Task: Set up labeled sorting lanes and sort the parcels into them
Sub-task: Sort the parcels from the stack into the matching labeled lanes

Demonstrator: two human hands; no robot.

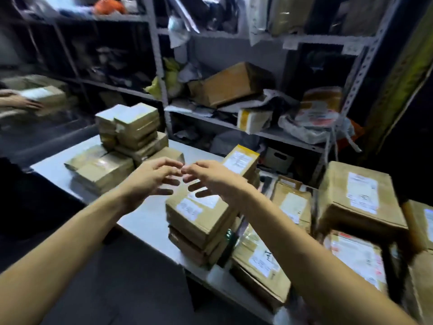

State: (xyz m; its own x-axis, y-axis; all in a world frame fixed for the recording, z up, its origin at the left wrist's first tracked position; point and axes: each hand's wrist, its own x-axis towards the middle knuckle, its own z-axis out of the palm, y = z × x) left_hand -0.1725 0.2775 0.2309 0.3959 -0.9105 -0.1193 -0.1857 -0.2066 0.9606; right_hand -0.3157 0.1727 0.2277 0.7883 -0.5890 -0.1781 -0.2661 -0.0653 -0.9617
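Both arms outstretched, left hand (150, 178) and right hand (210, 178) fingers spread, empty, fingertips nearly meeting above parcel stack (199, 221)

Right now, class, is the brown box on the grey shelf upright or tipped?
Tipped. The brown box lies slanted on the shelf, its long edges sloping.

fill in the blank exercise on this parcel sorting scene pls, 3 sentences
The left hand and the right hand both hold ____.
The labels on the parcel stack nearest the hands are ____ in colour.
Both hands hover ____ the table, not touching it.
Missing words: nothing; white; above.
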